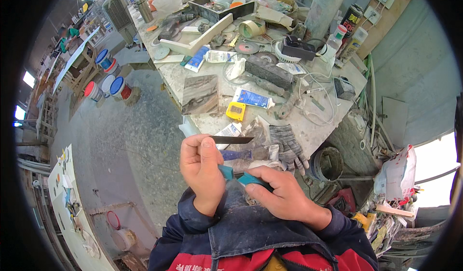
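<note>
My left hand (205, 170) is closed, with a thin dark flat blade (234, 140) pinched between thumb and fingers. The blade's slanted tip points right. A small teal piece (225, 171) shows at the lower fingers of the same hand. My right hand (284, 194) is closed round another teal piece (255, 179) with a pale edge, its end close to the left one. Just beyond my hands lie a scraper with a blue handle (236, 155), grey striped work gloves (288, 148) and a white tube (228, 132).
A cluttered workbench (308, 112) holds a yellow tape measure (236, 110), a blue-and-white tube (253, 98), a marbled tile (200, 94), a dark stone block (269, 72) and grinding discs (247, 47). A bucket (328, 164) stands at its right; paint pails (120, 88) stand on the floor at left.
</note>
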Tool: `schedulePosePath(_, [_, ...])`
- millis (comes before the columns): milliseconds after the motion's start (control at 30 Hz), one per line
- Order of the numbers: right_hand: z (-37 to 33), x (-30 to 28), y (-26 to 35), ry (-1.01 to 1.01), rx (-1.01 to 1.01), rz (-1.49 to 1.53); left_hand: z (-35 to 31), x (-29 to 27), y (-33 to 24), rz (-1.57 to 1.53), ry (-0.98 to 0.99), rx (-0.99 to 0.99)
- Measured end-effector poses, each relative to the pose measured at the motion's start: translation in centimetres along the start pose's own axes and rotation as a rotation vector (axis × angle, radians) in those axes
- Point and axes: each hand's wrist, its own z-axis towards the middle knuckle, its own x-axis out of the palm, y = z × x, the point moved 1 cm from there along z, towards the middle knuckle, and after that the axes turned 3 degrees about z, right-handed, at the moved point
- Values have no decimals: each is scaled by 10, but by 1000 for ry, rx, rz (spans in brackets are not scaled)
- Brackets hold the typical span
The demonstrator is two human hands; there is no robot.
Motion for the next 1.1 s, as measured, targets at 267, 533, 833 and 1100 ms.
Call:
schedulePosePath(267, [3,-5,0,73,78,3,-5,-2,-3,88,148,21])
schedulePosePath(533, [4,-2,-3,66,36,-106,-11,-3,1,193,133,179])
schedulePosePath(833, [0,-9,-1,138,-45,-286,-20,1,-2,170,202,135])
schedulePosePath(1100, [-1,-1,-9,114,-30,-238,-28,2,0,179,347,20])
